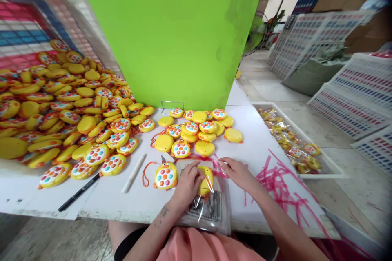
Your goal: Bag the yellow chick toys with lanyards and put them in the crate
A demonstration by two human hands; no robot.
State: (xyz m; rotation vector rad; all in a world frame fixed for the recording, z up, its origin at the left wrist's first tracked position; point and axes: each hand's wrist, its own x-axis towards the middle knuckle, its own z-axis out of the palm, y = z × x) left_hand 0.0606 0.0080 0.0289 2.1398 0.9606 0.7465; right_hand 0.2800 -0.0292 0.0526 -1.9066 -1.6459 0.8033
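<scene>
In front of me a yellow duck-faced toy (207,181) lies inside a clear plastic bag (223,204), over a dark panel beneath the bag. My left hand (189,183) rests on the toy's left side with curled fingers against the bag. At the bag's upper right, my right hand (235,171) pinches near a pink plastic strip (217,166); its fingertips partly cover what they hold. Just left of my left hand sits an unbagged toy (165,176), its coloured dots facing up and an orange loop attached.
A large heap of toys (85,102) fills the left. A smaller group (196,130) lies before the green board (183,36). A black pen (79,192) and a white stick (134,173) lie left. Pink strips (284,191) lie right; a white tray (329,171) holds bagged toys.
</scene>
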